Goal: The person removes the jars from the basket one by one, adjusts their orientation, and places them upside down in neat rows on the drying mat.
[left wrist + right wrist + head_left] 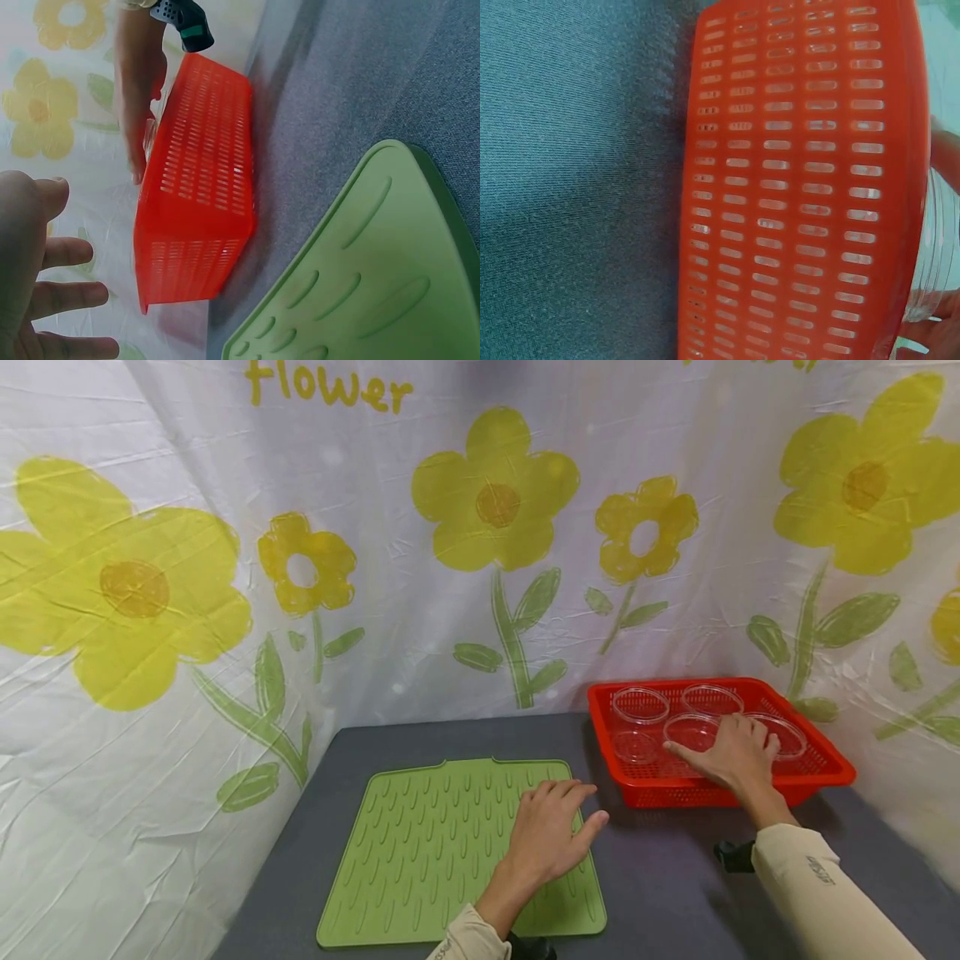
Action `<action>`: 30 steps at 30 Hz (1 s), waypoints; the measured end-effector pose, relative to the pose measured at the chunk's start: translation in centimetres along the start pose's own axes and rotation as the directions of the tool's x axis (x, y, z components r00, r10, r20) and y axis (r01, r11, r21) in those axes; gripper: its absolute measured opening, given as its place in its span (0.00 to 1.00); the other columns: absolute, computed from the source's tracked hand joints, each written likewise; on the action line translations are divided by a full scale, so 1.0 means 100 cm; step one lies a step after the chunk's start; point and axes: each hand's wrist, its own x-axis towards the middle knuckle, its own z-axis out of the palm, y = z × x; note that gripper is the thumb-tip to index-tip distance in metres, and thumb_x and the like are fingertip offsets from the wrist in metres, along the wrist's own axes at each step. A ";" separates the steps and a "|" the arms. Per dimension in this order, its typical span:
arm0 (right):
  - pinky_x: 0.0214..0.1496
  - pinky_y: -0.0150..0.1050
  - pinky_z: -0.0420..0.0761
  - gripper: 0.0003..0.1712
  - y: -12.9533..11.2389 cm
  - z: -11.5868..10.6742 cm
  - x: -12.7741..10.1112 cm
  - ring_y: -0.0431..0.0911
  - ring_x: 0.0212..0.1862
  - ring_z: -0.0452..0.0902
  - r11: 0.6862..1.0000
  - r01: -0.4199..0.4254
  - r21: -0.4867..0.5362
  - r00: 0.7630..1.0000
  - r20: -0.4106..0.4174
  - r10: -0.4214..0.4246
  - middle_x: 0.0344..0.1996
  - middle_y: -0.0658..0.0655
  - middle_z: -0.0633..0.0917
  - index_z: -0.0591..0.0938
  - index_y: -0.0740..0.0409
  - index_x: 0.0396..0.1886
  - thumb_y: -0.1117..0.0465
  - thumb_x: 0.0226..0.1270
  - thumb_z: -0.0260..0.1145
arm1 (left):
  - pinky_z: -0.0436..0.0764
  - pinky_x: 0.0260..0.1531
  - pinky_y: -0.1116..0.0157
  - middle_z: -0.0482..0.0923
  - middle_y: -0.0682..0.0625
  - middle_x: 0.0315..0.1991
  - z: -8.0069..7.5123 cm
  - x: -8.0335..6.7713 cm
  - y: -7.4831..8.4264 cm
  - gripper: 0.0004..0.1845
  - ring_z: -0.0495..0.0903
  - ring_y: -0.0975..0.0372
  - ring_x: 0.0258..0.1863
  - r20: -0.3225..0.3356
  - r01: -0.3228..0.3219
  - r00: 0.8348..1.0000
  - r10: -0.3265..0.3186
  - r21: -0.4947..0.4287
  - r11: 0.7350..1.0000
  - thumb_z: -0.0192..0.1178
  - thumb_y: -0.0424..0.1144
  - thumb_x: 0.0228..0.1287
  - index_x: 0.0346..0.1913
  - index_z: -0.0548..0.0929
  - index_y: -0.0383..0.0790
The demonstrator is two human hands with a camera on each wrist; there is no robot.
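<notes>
Head view shows the right hand (738,754) reaching among clear dishes (640,703) in the red basket (825,770), fingers relaxed; left hand (551,835) hovers released over the bare green mat (420,852).

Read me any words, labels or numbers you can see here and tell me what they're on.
"flower": yellow letters on the flower-print backdrop cloth, top left of the head view.
More yellow lettering at that cloth's top right edge: cut off, unreadable.
Small mark on the right sleeve: too small to read.
Nothing readable on the red basket or green mat.
</notes>
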 end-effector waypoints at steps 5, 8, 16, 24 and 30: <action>0.62 0.75 0.56 0.63 0.001 -0.003 -0.001 0.76 0.56 0.58 1.000 0.009 0.030 1.000 -0.028 -0.008 0.55 0.85 0.68 0.66 0.80 0.60 0.23 0.55 0.66 | 0.79 0.51 0.54 0.82 0.55 0.62 0.000 0.001 0.000 0.23 0.80 0.56 0.59 -0.014 -0.005 1.000 0.005 -0.001 1.000 0.48 0.60 0.77 0.63 0.83 0.55; 0.61 0.74 0.59 0.62 0.000 -0.004 -0.001 0.75 0.54 0.60 0.999 0.016 0.048 0.999 -0.053 -0.014 0.54 0.83 0.70 0.66 0.79 0.60 0.24 0.55 0.66 | 0.79 0.50 0.54 0.83 0.55 0.61 0.000 0.001 -0.001 0.23 0.80 0.56 0.59 -0.019 -0.009 1.000 0.009 0.002 1.000 0.48 0.61 0.77 0.62 0.83 0.56; 0.59 0.74 0.70 0.62 -0.009 -0.015 -0.002 0.74 0.57 0.63 0.990 0.034 0.135 0.994 -0.110 -0.019 0.59 0.81 0.72 0.64 0.78 0.68 0.29 0.56 0.71 | 0.79 0.52 0.53 0.82 0.56 0.62 -0.002 0.004 -0.001 0.23 0.80 0.56 0.59 -0.012 0.003 1.000 -0.004 -0.010 1.000 0.48 0.60 0.77 0.63 0.82 0.56; 0.65 0.75 0.68 0.68 -0.024 -0.031 -0.010 0.75 0.67 0.61 0.969 0.051 0.244 0.998 -0.052 -0.039 0.69 0.81 0.64 0.55 0.76 0.76 0.29 0.57 0.71 | 0.79 0.53 0.53 0.82 0.56 0.62 -0.004 0.003 -0.004 0.23 0.80 0.56 0.60 -0.021 0.026 0.999 -0.026 -0.033 0.999 0.50 0.59 0.76 0.63 0.82 0.55; 0.65 0.75 0.68 0.68 -0.031 -0.037 -0.014 0.74 0.68 0.60 0.962 0.060 0.267 0.998 -0.048 -0.049 0.71 0.80 0.63 0.53 0.73 0.78 0.31 0.57 0.72 | 0.79 0.54 0.53 0.81 0.55 0.64 -0.006 0.001 -0.006 0.24 0.79 0.56 0.62 -0.018 0.046 0.999 -0.047 -0.041 0.998 0.49 0.60 0.76 0.65 0.81 0.54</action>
